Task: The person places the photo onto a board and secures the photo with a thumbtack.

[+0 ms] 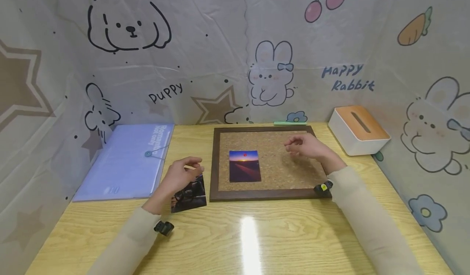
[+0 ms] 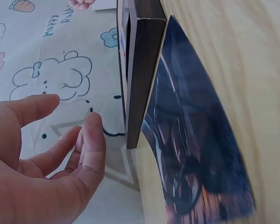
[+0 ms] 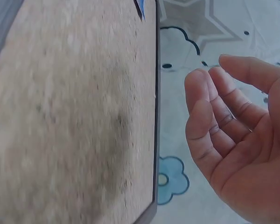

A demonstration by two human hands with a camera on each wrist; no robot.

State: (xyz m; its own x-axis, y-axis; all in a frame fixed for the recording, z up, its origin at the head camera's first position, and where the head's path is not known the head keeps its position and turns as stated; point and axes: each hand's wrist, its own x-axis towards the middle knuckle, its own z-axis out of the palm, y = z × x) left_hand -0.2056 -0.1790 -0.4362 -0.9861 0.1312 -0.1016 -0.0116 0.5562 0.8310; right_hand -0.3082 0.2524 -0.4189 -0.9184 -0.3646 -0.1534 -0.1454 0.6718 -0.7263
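A dark-framed corkboard lies on the table, and a sunset photo sits on its left part with a small red pushpin near the photo's top edge. Left of the board, a dark photo rests on the wood; the left wrist view shows this photo bowed. My left hand hovers over it, partly covering it, fingers loosely bent and holding nothing. Over the board's right part hangs my right hand, its fingers relaxed with nothing between them.
At the left lies a pale blue document folder with a string button. A white tissue box with a wooden lid stands at the back right. Behind the board lies a thin green strip. Printed cloth hangs around the table.
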